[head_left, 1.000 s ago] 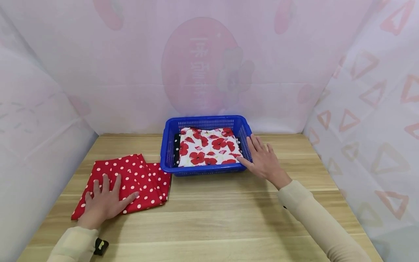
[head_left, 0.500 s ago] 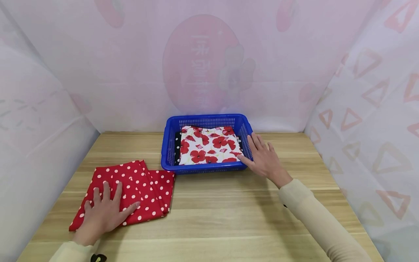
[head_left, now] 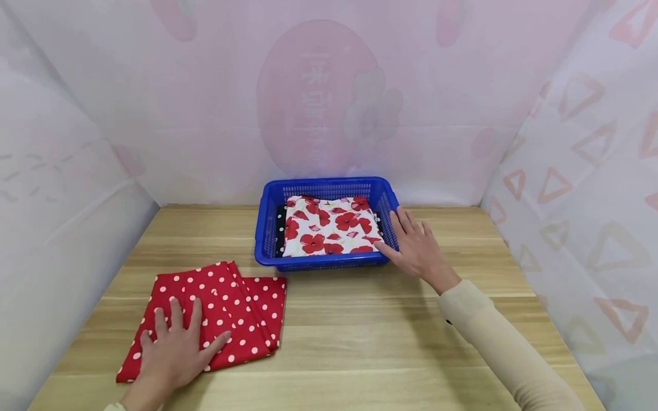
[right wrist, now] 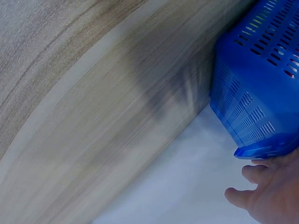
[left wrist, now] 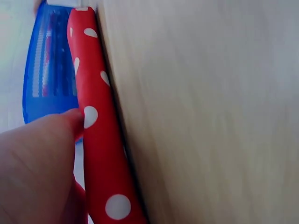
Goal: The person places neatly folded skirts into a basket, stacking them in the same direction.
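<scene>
In the head view, my left hand (head_left: 175, 351) lies with spread fingers on a folded red cloth with white dots (head_left: 221, 314), at the front left of the table. The left wrist view shows the thumb (left wrist: 51, 126) against the cloth's thick folded edge (left wrist: 96, 88). My right hand (head_left: 418, 248) rests at the right front corner of a blue plastic basket (head_left: 329, 265), fingers straight along its rim. Inside the basket lies a folded white cloth with red flowers (head_left: 334, 228). Under it shows a black cloth with white dots (head_left: 280, 231).
The basket stands near the back edge of the wooden table (head_left: 349, 354). A pink printed curtain (head_left: 205, 114) hangs behind. White sheets enclose both sides, the right one (head_left: 581, 188) printed with triangles.
My left hand has slid the red dotted cloth toward me and slightly right, away from the basket's front left corner. The right hand stays at the basket.
</scene>
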A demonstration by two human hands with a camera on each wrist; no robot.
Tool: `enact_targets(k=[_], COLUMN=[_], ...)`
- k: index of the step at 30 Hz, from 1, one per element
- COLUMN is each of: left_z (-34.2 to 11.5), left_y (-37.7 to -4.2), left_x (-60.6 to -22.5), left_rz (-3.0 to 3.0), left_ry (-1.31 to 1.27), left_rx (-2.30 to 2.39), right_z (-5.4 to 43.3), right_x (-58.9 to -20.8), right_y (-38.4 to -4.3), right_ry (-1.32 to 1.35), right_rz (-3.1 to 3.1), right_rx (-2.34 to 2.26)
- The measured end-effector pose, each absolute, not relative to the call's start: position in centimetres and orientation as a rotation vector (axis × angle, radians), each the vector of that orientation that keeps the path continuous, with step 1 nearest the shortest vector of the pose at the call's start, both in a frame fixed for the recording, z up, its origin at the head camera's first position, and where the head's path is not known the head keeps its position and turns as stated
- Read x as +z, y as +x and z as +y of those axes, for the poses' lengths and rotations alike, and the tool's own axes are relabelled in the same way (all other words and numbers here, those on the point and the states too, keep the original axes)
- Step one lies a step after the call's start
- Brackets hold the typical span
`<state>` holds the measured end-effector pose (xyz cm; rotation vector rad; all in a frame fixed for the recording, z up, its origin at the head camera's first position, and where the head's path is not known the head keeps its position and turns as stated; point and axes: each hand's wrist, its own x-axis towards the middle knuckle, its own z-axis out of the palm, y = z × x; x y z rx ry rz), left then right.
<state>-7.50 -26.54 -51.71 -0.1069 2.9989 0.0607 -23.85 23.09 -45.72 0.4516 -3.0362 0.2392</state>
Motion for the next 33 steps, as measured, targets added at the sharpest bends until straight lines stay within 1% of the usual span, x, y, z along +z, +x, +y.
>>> enact_targets(k=[13,21,33], left_z=[-20.8,-17.9,-15.0], left_y=[-5.5,-4.9,-4.5], left_x=[-51.7,-51.3,-51.2], left_rz=[2.932,2.912,2.911], left_ry=[-0.192,-0.151,-0.069], left_rx=[-0.016,-0.010,-0.020], right_z=[23.1,23.1,22.7], right_x=[-45.8,-45.5,-45.5], right_y=[-23.8,-23.8,-23.7], right_ry=[0.435,0.420,0.378], right_rz=[-3.056,-3.066,-3.069], right_rx=[0.242,0.263,0.246])
